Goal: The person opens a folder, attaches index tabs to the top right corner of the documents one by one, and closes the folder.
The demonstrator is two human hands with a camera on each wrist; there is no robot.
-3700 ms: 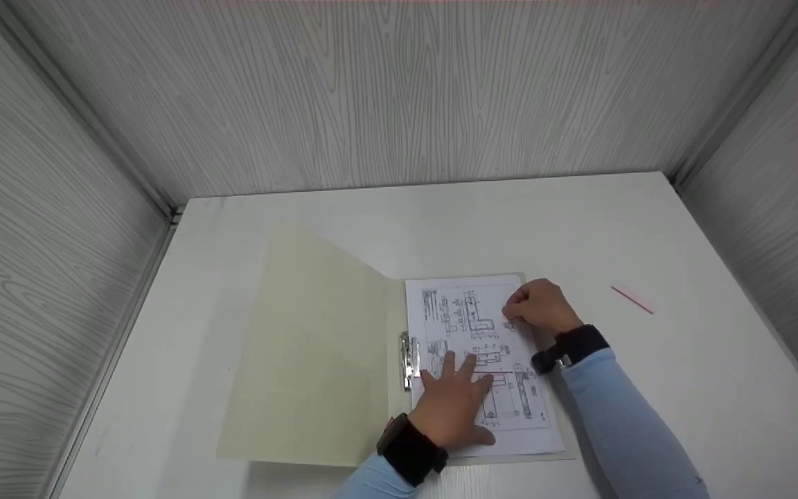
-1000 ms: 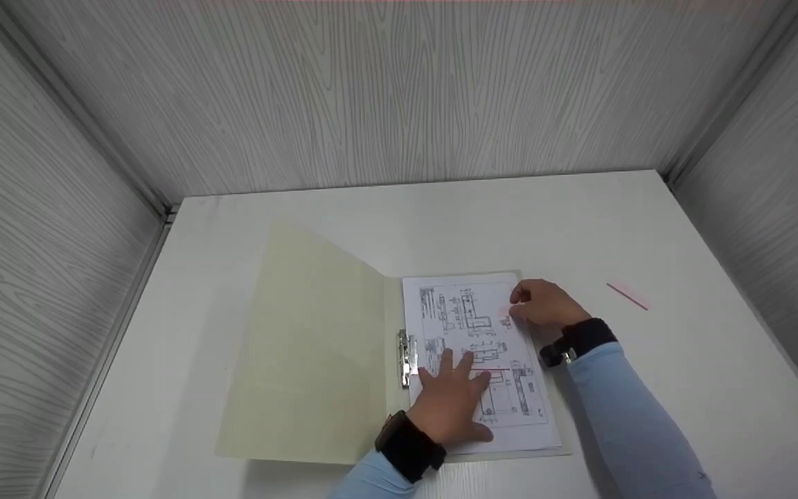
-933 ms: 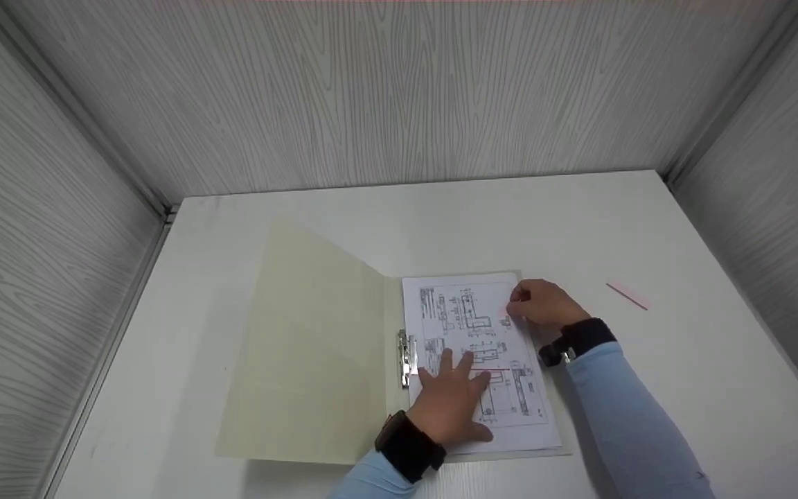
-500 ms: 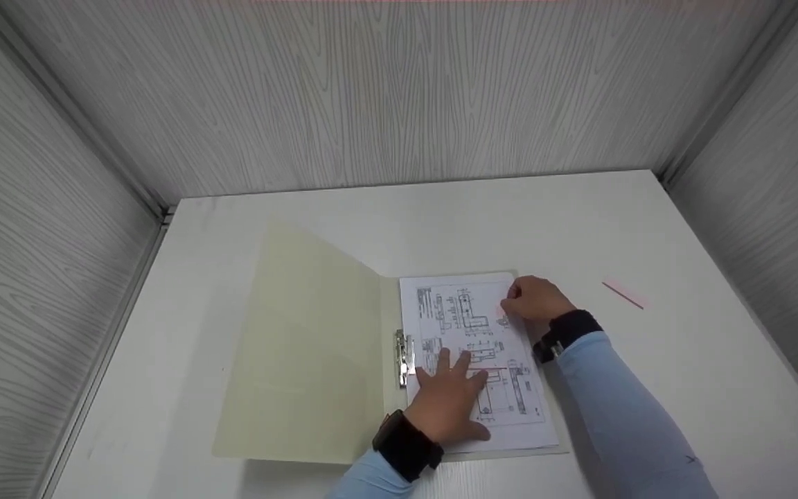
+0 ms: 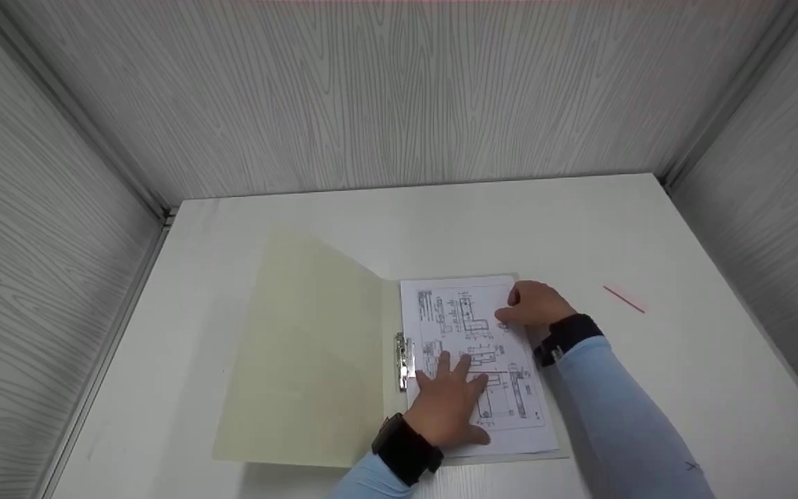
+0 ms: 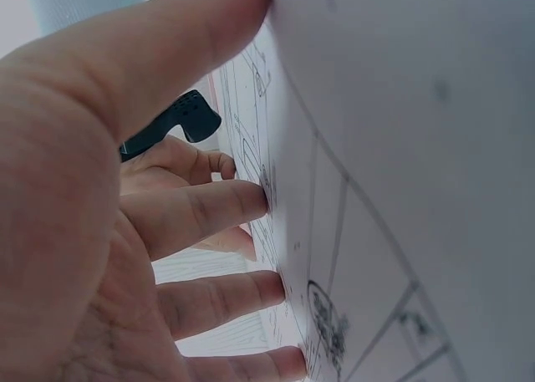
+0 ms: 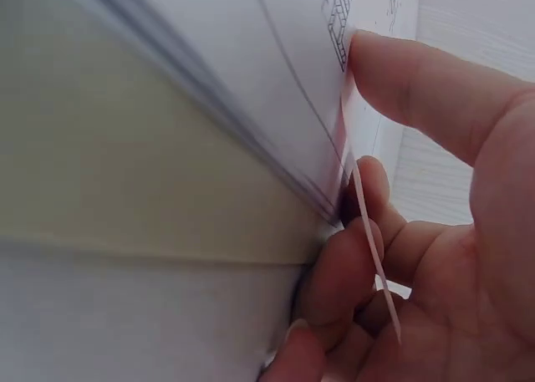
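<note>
An open cream folder (image 5: 302, 374) holds a sheet of paper (image 5: 510, 440) printed with technical drawings, beside a metal clip (image 5: 401, 362) at the fold. My left hand (image 5: 446, 407) lies spread on the lower part of the sheet, fingertips pressing the paper in the left wrist view. At the sheet's upper right edge is my right hand (image 5: 537, 305). In the right wrist view its thumb (image 7: 401, 77) presses a pink sticky note (image 7: 377, 263) against the page, other fingers curled by the page edge. The note's loose end sticks out among those fingers; it is hidden in the head view.
Another pink sticky note with a red edge (image 5: 624, 299) lies on the white table (image 5: 440, 229) to the right. A thin line crosses the sheet near my left fingertips. The folder's left cover stands raised. Grey wood-grain panels (image 5: 385, 97) enclose the back and sides.
My right thumb has spread from the index finger and reaches slightly further left over the page; earlier they were closer, pinching at the pink note. My left hand stays in place.
</note>
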